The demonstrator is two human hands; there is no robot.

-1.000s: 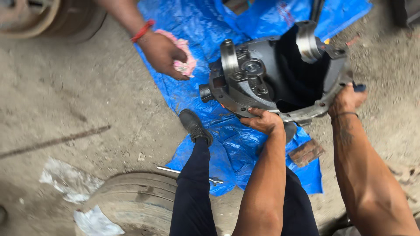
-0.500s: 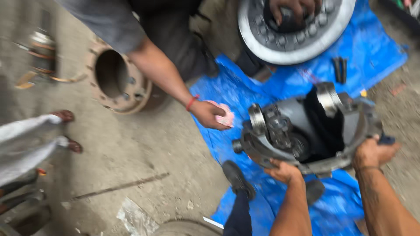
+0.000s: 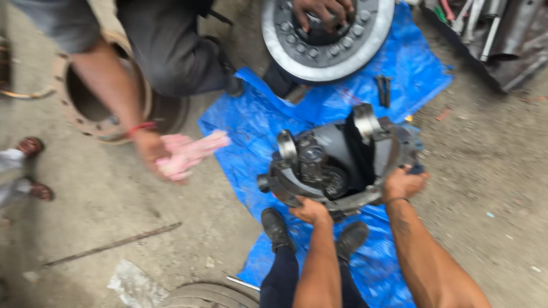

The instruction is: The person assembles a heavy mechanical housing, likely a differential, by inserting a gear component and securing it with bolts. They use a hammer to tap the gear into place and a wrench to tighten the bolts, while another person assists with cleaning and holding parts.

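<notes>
The differential housing sits on the tarp, which lies on the ground. Behind it on the tarp rests a wheel hub. A drum lies to the left, off the tarp. Tools lie behind to the right.

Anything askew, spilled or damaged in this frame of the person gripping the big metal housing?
Nothing looks spilled or broken. The grey gear housing sits tilted on the blue tarp, held at its lower rim by the left hand and right hand. A co-worker's hand holding a pink rag is motion-blurred.
</notes>
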